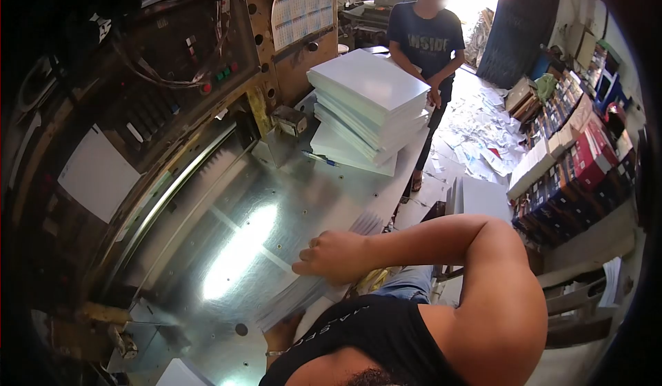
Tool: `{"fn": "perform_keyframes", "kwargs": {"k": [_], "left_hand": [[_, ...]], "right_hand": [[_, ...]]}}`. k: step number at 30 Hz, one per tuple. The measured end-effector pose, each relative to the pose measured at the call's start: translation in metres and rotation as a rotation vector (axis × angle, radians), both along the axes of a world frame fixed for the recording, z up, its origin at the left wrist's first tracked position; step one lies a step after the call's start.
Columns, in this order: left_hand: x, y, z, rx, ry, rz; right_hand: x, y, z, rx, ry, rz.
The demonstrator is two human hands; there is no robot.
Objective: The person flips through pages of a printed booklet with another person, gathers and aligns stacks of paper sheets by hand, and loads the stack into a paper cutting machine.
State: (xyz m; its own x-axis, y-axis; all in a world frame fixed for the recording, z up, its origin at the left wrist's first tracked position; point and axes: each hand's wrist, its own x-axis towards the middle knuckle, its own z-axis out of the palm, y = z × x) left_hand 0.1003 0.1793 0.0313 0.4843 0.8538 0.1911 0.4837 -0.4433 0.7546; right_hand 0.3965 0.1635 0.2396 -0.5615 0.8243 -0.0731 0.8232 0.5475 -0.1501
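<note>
My right hand (334, 256) is closed, its fingers curled, over the near edge of a shiny metal table (286, 224). Whatever lies inside its fingers is hidden. Beside and below it, blurred layered sheets of paper (296, 302) run along the table edge. Only a piece of my left hand (281, 336) shows low down by the black shirt, near those sheets, with a band at its wrist; its fingers are hidden. Farther along the table stands a tall, uneven stack of white paper (372, 86). A blue pen (319, 158) lies in front of that stack.
A machine with a control panel (172, 62) rises along the left. A person (426, 41) stands behind the paper stack. Paper scraps (479, 134) litter the floor. Piles of printed books (572, 172) line the right side. More white paper (181, 373) sits at the bottom edge.
</note>
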Motion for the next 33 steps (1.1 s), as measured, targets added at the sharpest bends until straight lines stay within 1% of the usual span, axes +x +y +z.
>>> {"fn": "perform_keyframes", "kwargs": {"k": [3, 6, 9, 12, 15, 18, 21, 24, 27, 30, 33], "left_hand": [[0.005, -0.003, 0.015, -0.067, 0.002, 0.014], [0.005, -0.002, 0.013, -0.106, -0.082, -0.005], [0.005, -0.003, 0.019, -0.049, -0.066, -0.039], [0.003, -0.001, 0.011, -0.001, -0.086, -0.027], [0.002, 0.001, 0.01, 0.108, -0.006, -0.055], [0.001, -0.001, 0.01, 0.078, 0.042, -0.024], [-0.001, 0.001, -0.005, -0.008, -0.016, -0.01], [-0.004, 0.002, -0.008, 0.053, 0.067, -0.034], [-0.001, 0.001, -0.001, 0.029, -0.008, -0.004], [-0.004, 0.0, -0.002, -0.086, -0.08, -0.021], [0.011, -0.016, 0.049, -0.335, -0.299, 0.093]], "right_hand": [[0.0, -0.001, 0.005, -0.019, 0.004, -0.018], [-0.001, -0.002, 0.005, -0.054, -0.009, -0.029], [-0.003, -0.001, 0.01, -0.081, -0.012, -0.06], [-0.003, -0.001, 0.011, -0.085, -0.014, -0.067], [-0.005, 0.001, 0.01, -0.115, -0.08, -0.055], [-0.005, -0.001, 0.012, -0.133, -0.12, -0.053], [-0.004, -0.002, 0.013, -0.124, -0.102, -0.056], [-0.005, -0.002, 0.017, -0.133, -0.109, -0.062], [-0.004, -0.001, 0.017, -0.12, -0.104, -0.054], [-0.004, -0.001, 0.014, -0.107, -0.103, -0.045], [-0.005, -0.001, 0.021, -0.127, -0.116, -0.048]]}}
